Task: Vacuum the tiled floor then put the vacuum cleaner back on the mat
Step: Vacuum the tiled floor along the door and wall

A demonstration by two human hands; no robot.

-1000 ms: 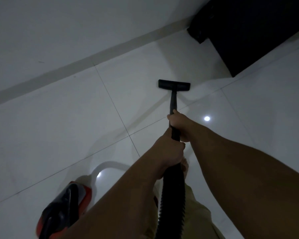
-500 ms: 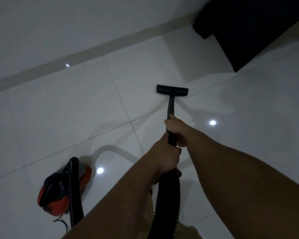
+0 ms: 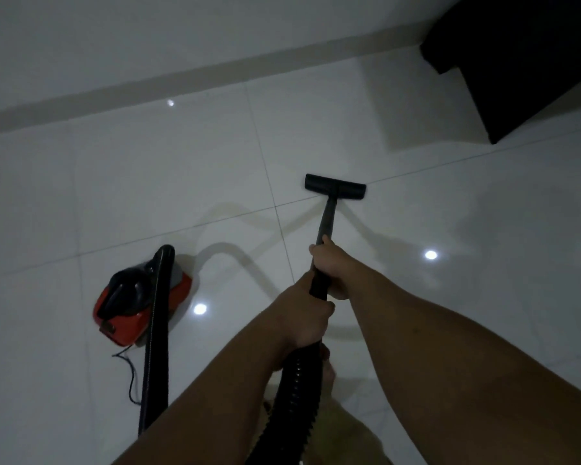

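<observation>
Clenched on the vacuum wand (image 3: pixel 326 226): right hand (image 3: pixel 332 266) ahead, left hand (image 3: pixel 304 320) behind.

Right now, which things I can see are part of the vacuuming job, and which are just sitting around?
Part of the job:
- floor nozzle on the tiled floor
- wand, gripped by right hand and left hand
- ribbed hose
- red vacuum body and its cord

Just there:
- dark furniture by the wall
- skirting strip
</observation>
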